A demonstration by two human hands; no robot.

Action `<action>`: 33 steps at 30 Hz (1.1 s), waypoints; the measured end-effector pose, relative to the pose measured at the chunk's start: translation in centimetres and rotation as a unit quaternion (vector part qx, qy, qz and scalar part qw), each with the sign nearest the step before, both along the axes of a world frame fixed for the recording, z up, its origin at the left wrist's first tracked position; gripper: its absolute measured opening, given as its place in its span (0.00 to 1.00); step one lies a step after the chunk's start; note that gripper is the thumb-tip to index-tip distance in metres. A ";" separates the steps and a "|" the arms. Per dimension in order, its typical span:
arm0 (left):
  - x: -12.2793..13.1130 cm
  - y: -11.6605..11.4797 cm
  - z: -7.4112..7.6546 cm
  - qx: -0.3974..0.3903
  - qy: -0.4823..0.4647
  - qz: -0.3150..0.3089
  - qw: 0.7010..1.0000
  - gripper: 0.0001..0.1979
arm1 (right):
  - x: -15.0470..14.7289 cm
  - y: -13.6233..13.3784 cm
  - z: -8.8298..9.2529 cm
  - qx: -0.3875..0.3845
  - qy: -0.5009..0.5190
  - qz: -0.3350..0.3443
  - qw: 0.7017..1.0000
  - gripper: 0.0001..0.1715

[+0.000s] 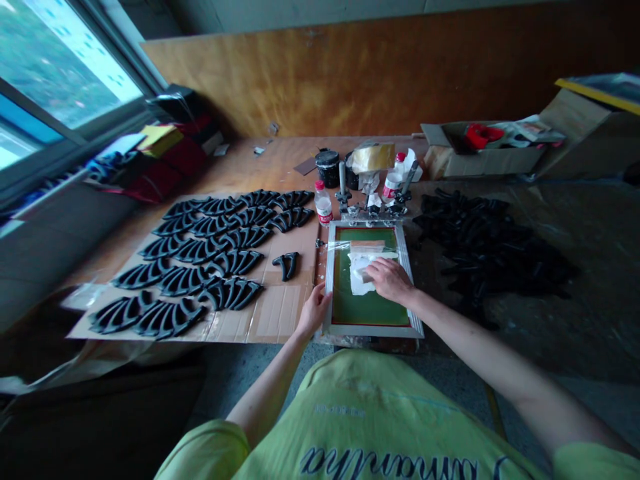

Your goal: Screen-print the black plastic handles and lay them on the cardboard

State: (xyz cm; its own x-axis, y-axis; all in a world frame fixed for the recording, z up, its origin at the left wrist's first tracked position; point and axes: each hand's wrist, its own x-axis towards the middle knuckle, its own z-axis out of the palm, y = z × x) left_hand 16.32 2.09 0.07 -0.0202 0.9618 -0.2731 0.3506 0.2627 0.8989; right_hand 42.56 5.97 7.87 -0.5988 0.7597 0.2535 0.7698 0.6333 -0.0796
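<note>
A silk-screen printing frame (415,320) with a silver metal rim and green mesh lies in front of me. White ink (361,285) is smeared across the middle of the mesh. My left hand (315,308) grips the left rim of the frame, fingers curled at its edge. Over the ink, my right hand (393,280) has its fingers closed around a small pale flat piece (367,272), whose kind I cannot make out. Just beyond it a wooden strip (367,246) lies across the mesh. Metal hinge clamps (373,210) stand at the frame's far end.
Rows of curved black plastic parts (183,280) cover a cardboard sheet (273,320) on the left; one single part (286,265) lies apart. A heap of black parts (490,247) is on the right. Bottles (323,203), a black tub (327,168) and an open carton (487,163) stand behind.
</note>
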 end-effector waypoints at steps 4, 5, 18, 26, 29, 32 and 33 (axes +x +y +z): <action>0.0 0.0 0.0 0.005 -0.014 0.007 1.000 0.27 | -0.3 -1.8 -1.3 0.014 -0.013 0.049 0.999 0.11; 0.0 0.0 0.1 0.005 -0.016 0.009 1.000 0.27 | -0.1 -2.1 -1.3 0.005 -0.012 0.058 0.998 0.10; 0.2 -0.4 8.3 -0.034 -0.166 0.024 0.985 0.39 | 3.9 6.3 7.0 0.026 0.112 -0.234 0.965 0.34; 1.9 6.5 18.6 0.210 -0.217 0.042 0.952 0.30 | 9.1 3.3 -0.3 -0.084 0.167 -0.295 0.937 0.23; 2.9 9.4 20.8 0.241 -0.209 0.043 0.947 0.30 | 5.3 0.9 -4.0 -0.076 0.112 -0.214 0.967 0.20; 3.7 10.0 21.3 0.264 -0.226 0.082 0.934 0.28 | 2.6 -0.4 -5.7 -0.058 0.037 -0.202 0.977 0.16; 3.9 9.6 20.8 0.269 -0.236 0.098 0.929 0.26 | 2.2 -0.5 -5.9 -0.064 0.021 -0.211 0.975 0.13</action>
State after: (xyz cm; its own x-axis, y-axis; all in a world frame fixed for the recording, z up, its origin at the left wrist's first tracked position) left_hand 20.22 11.66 20.86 -0.2092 0.9523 0.2223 -0.1221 -0.2510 0.9603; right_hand 44.74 5.43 2.00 -0.2171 0.9631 0.1590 0.9541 0.2438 -0.1742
